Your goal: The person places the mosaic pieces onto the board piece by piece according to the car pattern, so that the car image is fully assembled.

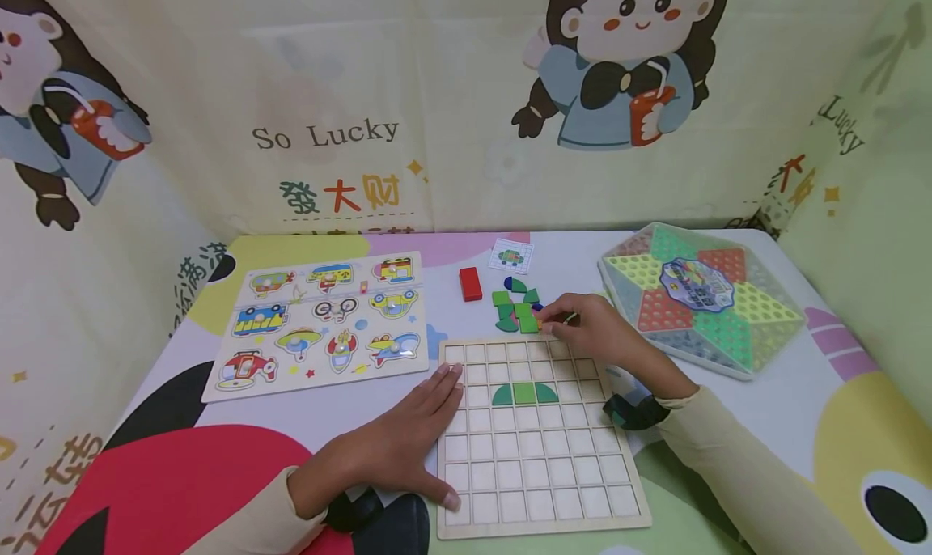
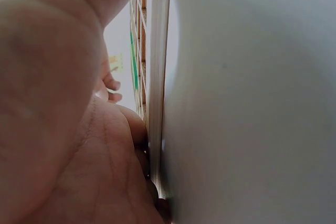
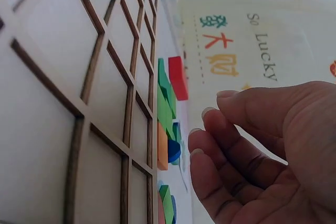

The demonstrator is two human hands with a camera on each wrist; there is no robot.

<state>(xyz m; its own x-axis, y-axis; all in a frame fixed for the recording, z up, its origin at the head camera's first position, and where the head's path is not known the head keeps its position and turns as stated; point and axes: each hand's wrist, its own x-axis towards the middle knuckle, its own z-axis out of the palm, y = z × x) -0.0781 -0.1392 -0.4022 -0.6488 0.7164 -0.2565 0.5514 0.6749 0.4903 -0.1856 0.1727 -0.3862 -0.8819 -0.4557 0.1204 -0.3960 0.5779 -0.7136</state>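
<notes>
My left hand lies along the left side of a wooden grid board, its thumb spread and its fingers straight at the frame. On the board a light green square sits between two dark green quarter-circles. My right hand hovers at the board's far edge, beside a cluster of green pieces. In the right wrist view its thumb and bent fingers stand slightly apart with nothing between them. Below those fingertips are an orange piece and a blue piece.
A red block and a small picture card lie behind the cluster. To the left is a vehicle puzzle board. A hexagonal game box with coloured triangles occupies the right. Printed cloth hangs behind the table.
</notes>
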